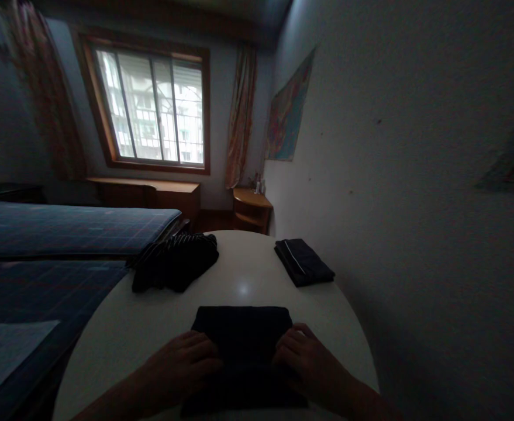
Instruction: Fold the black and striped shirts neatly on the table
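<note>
Pressing at both sides of the dark cloth (pixel 245 336) on the white tabletop (pixel 243 266), the left hand (pixel 186 359) and right hand (pixel 300 354) are curling their fingers over its edges, seemingly pinching it, though the dimness is hiding the grip; a folded garment (pixel 304 261) is lying far right; a loose black garment (pixel 178 263) is slumping far left.

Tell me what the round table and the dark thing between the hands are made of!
The round table looks smooth and glossy, since light shines off it; maybe painted wood or plastic. The dark thing seems soft, matte cloth, because it lies folded.
</note>
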`<action>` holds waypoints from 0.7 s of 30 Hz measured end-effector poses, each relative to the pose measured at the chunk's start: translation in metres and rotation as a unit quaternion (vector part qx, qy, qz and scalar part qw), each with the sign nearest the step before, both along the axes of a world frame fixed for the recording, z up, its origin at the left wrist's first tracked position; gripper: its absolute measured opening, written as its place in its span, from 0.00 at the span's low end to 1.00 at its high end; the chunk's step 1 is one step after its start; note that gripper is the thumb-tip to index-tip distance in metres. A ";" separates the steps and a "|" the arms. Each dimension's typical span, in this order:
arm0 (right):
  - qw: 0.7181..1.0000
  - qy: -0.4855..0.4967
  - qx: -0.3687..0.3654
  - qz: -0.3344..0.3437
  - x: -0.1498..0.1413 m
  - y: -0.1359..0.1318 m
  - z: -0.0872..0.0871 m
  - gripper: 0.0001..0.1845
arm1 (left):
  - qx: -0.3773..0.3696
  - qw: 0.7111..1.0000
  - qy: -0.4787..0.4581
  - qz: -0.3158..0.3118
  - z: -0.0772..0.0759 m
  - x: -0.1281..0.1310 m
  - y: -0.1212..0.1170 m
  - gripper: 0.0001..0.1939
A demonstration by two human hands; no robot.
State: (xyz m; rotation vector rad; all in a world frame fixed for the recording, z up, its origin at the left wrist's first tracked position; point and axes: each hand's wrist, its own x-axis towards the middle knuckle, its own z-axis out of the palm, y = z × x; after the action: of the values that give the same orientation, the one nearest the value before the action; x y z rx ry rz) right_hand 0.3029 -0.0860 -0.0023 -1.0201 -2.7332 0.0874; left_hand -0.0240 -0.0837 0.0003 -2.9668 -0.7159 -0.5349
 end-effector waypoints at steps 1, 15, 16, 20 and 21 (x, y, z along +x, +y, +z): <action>1.000 -0.001 0.008 0.004 0.001 -0.001 -0.005 0.12 | 0.009 1.000 -0.002 -0.009 0.000 0.001 -0.003 0.12; 0.999 0.023 0.019 0.019 0.011 -0.012 -0.037 0.11 | -0.035 0.999 0.029 -0.026 -0.010 0.008 -0.019 0.11; 0.999 0.025 0.010 0.027 0.011 -0.012 -0.034 0.10 | -0.063 0.997 0.028 -0.019 -0.009 0.008 -0.019 0.11; 0.999 0.027 -0.017 0.044 0.003 -0.010 -0.018 0.16 | -0.150 0.987 -0.035 0.051 -0.006 0.012 -0.015 0.09; 0.999 0.030 -0.019 0.031 -0.002 -0.009 -0.013 0.15 | -0.156 0.983 -0.054 0.075 -0.006 0.015 -0.011 0.10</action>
State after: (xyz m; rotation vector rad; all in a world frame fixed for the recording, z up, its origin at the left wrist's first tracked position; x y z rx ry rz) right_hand 0.3009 -0.0947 -0.0151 -0.9266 -2.7183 0.1779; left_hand -0.0089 -0.0950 -0.0053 -3.1466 -1.1196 -0.6296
